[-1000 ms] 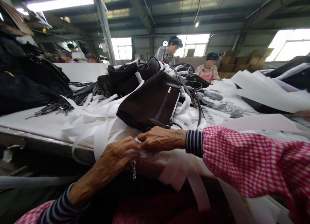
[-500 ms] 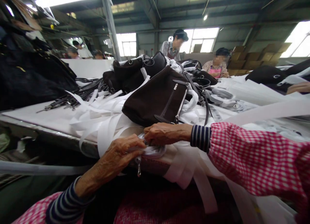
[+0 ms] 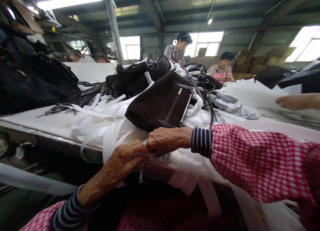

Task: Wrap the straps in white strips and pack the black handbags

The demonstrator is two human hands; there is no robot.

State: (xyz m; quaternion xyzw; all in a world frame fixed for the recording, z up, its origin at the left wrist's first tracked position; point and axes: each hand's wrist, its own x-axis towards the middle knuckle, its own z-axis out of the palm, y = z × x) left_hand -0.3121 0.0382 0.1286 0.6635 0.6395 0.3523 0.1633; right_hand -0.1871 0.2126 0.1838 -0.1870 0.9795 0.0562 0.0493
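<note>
At the table's near edge my left hand (image 3: 128, 154) and my right hand (image 3: 166, 140) meet, both with fingers closed. Between them is a strap wrapped in clear plastic (image 3: 163, 157), mostly hidden by the fingers. A silver snap hook (image 3: 141, 175) dangles below my left hand. Just beyond my right hand lies a dark brown bag (image 3: 155, 102) on its side, its silver zipper facing right. White strips of wrapping (image 3: 110, 137) lie around and under the hands, and some hang over the edge.
Dark bags (image 3: 145, 74) are heaped behind the brown one. Black straps with metal hooks (image 3: 87, 96) lie at the left, near hanging black bags (image 3: 32, 77). Plastic-wrapped straps (image 3: 230, 104) lie at the right. A co-worker's hand (image 3: 297, 101) reaches in over white sheets.
My hands have drawn closer together, and the fingers now cover more of the wrapped strap. At the right, a co-worker's hand has come further in and the white sheet there has shifted.
</note>
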